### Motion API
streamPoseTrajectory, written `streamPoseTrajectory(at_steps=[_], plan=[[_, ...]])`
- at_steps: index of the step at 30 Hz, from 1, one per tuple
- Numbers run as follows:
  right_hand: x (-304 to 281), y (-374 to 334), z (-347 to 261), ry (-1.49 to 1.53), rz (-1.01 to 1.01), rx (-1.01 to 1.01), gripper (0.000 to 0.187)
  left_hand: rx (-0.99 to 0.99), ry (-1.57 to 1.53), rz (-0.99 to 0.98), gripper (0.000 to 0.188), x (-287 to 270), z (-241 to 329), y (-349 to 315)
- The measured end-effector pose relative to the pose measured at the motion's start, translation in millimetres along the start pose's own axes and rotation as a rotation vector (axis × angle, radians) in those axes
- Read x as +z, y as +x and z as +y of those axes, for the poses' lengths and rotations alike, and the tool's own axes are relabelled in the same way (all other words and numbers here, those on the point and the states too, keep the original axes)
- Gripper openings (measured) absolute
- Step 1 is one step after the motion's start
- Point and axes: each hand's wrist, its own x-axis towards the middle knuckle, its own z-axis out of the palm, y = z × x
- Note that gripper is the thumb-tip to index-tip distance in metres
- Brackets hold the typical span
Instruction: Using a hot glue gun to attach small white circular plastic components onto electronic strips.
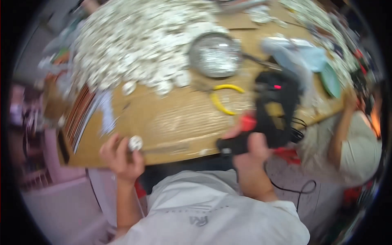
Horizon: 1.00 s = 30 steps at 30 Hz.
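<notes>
Near the table's front left, my left hand [122,157] pinches a small round whitish disc [135,143] at its fingertips. My right hand [251,159] is wrapped round the handle of a black gun-shaped tool [275,102] with a red trigger. A small red light glows on that tool, and motion blurs it. Beyond the tool sits a round metal pan [218,55] with many shiny silver pieces in it. Yellow-handled pliers [220,100] lie between the pan and my right hand. A large heap of white round pieces [134,45] covers the table's far left.
Long thin strips [79,116] are stacked at the table's [179,126] left edge. Plastic bags [294,53] and a green oval dish [330,79] lie to the right. Another person [351,143] sits at the right. A black cord [294,187] hangs below the table's edge.
</notes>
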Motion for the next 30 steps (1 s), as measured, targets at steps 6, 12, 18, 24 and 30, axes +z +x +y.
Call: streamPoseTrajectory(at_steps=[6,12,18,24,30], plan=[[10,-2,-9,-0.154,0.042,-0.337,0.067,-0.017,-0.071,-0.055,0.043,-10,0,3],[30,-19,-40,-0.235,-0.039,-0.672,0.065,-0.073,-0.186,-0.090,0.051,-15,-8,5],[23,-22,-22,-0.353,0.023,-0.409,0.063,-0.074,-0.332,-0.128,0.050,-20,-15,8],[59,-21,16,-0.352,-0.042,-0.170,0.049,-0.093,-0.385,-0.080,0.045,-18,-19,4],[41,-10,44,-0.802,-0.427,-0.329,0.030,-0.004,-0.340,-0.082,0.030,-14,-10,10]])
